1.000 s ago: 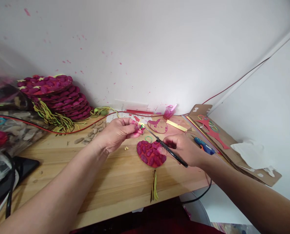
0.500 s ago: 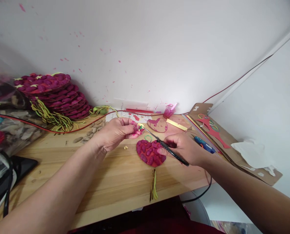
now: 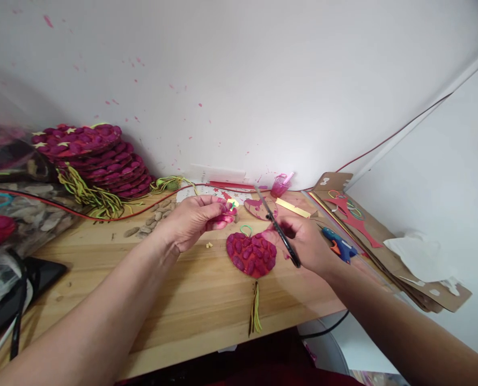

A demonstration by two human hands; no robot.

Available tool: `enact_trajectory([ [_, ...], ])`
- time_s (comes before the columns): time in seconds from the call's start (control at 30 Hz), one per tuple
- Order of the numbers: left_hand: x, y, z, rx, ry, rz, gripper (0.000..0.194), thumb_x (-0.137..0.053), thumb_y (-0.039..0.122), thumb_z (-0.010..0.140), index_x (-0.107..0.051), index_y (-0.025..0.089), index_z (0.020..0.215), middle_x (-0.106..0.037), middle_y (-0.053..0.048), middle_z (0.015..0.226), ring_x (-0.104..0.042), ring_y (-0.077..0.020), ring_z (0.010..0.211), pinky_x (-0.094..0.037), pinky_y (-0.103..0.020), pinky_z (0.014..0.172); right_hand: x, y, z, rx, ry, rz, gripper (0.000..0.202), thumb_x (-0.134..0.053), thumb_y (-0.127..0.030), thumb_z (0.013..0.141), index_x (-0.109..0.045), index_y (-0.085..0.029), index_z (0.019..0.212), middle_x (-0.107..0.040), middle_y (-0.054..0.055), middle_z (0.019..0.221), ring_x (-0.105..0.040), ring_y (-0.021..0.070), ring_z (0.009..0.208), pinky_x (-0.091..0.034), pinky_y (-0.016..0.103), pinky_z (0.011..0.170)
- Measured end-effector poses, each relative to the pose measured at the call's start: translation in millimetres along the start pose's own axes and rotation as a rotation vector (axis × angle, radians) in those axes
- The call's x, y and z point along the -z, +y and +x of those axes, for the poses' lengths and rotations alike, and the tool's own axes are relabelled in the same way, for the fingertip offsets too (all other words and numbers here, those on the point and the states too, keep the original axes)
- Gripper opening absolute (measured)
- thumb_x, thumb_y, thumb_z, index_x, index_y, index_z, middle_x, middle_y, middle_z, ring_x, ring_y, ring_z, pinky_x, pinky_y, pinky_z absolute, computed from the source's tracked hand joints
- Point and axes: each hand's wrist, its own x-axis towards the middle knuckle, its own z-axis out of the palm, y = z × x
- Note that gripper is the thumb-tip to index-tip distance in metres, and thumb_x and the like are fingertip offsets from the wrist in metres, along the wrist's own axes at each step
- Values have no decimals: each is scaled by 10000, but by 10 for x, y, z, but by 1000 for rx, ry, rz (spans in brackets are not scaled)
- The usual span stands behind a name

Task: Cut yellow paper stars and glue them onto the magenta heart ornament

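Left of the studded heart (image 3: 250, 254) the table (image 3: 174, 305) spreads to its front edge, beyond this heart the left hand (image 3: 198, 217) pinches narrowly a yellow-green piece (image 3: 233, 204), and the right hand (image 3: 309, 241) grips scissors (image 3: 284, 240).

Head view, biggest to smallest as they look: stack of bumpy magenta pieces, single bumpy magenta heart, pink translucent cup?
1. Stack of bumpy magenta pieces
2. Single bumpy magenta heart
3. Pink translucent cup

The surface (image 3: 174, 305) is pale wood. On it lies a bumpy red heart (image 3: 251, 254). From there, its stringy tassel (image 3: 255, 311) is at six o'clock, yellow crumbs (image 3: 209, 245) near nine, small stones (image 3: 156, 217) near ten, and a pink cup (image 3: 279, 185) at one.
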Motion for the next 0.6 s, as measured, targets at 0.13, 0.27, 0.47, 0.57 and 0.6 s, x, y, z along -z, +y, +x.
enact_trajectory([
  [0.13,0,-38,2,9,9,31,165,-833,175,671,-702,103,741,-699,-65,660,-632,-105,567,-499,-167,498,-223,-100,123,181,268,202,284,-784,-425,698,-677,-187,812,-645,13,734,-535,125,593,-454,260,552],
  [0.27,20,-56,21,-12,-10,36,216,-864,225,627,-714,113,734,-679,-42,638,-597,-87,549,-466,-157,481,-386,-194,333,195,312,294,247,-783,-397,697,-701,-185,792,-652,14,713,-558,124,592,-466,247,525],
  [0.47,39,-80,47,23,-23,107,247,-878,252,581,-721,107,704,-660,-40,605,-561,-82,522,-438,-168,467,-429,-57,549,16,74,516,341,-791,-412,676,-714,-159,891,-592,-27,591,-552,102,464,-380,195,373],
  [0.57,49,-111,60,43,-22,143,256,-883,256,571,-717,109,701,-653,-37,601,-557,-81,524,-440,-173,479,-431,45,566,13,-3,505,332,-799,-382,670,-721,-148,893,-615,-16,609,-569,104,475,-362,184,362],
  [0.6,50,-120,64,48,-27,153,257,-884,258,572,-714,110,697,-648,-35,598,-556,-81,526,-440,-175,481,-429,74,566,18,-18,499,328,-799,-373,672,-724,-147,898,-619,-15,611,-565,101,475,-366,184,367],
])
